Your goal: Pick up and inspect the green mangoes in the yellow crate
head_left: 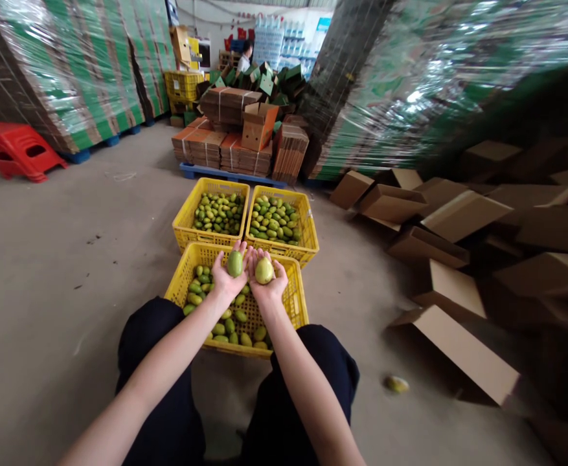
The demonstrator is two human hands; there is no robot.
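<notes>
On the upturned palm of my left hand (228, 277) rests a green mango (235, 264). Beside it, my right hand (268, 283) cradles a paler, yellow-green mango (264, 271), the fingers slightly curled around it. Both hands are side by side over a yellow plastic crate (295, 294), which stands between my knees. Inside that crate several green mangoes (195, 299) lie along the left and near sides, and part of its perforated bottom shows. My hands and forearms hide some of its contents.
Two more yellow crates, left (181, 230) and right (309, 243), hold many mangoes just beyond. A single fruit (396, 384) lies on the floor at right, near scattered cardboard boxes (458, 285). Flattened cartons (245, 158) sit on a blue pallet (230, 175); a red stool (19, 149) stands left.
</notes>
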